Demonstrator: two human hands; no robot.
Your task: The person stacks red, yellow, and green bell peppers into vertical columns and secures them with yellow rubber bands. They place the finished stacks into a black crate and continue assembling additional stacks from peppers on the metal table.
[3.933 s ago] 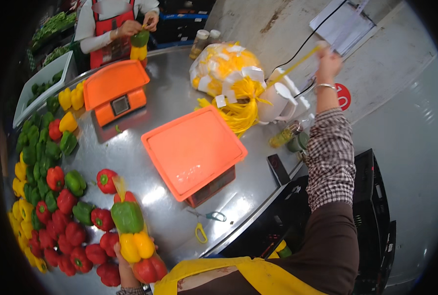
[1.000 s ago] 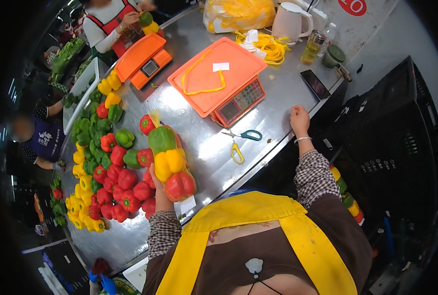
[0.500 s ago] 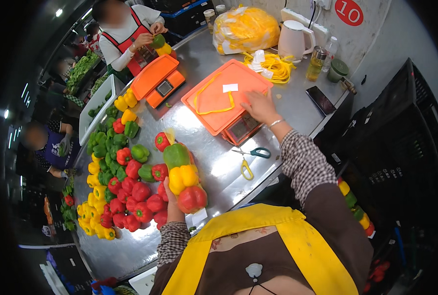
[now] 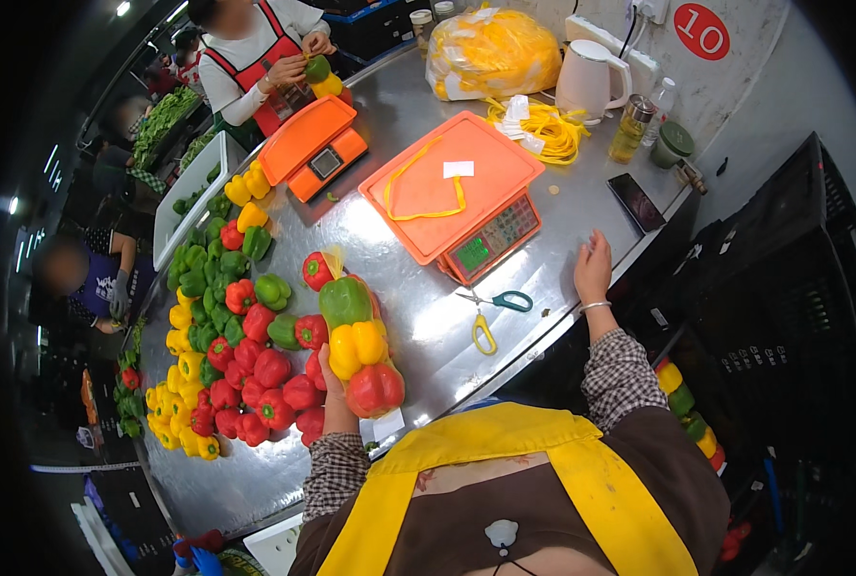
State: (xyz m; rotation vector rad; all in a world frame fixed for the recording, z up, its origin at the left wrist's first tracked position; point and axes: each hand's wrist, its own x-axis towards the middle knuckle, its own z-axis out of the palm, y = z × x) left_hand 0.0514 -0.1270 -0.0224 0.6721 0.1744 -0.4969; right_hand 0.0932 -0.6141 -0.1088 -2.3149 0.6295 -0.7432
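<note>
My left hand is closed round the left side of a pack of bell peppers in a net. Green, yellow and red peppers are stacked in it, with the net gathered at the top. My right hand hangs over the table's right edge, holding nothing, its fingers loosely apart. Ahead stands an orange scale with its display lit green. A yellow net strip with a white tag lies in a loop on the pan. Scissors with one green and one yellow handle rest before the scale.
Loose red, green and yellow bell peppers cover the metal table's left part. A second orange scale stands near a co-worker handling peppers. Yellow net strips, a kettle, a jar and a phone lie farther back.
My right hand has left the scale's pan and moved right and nearer, to the table edge. The scale's display now shows lit. My left hand stays on the pepper pack.
</note>
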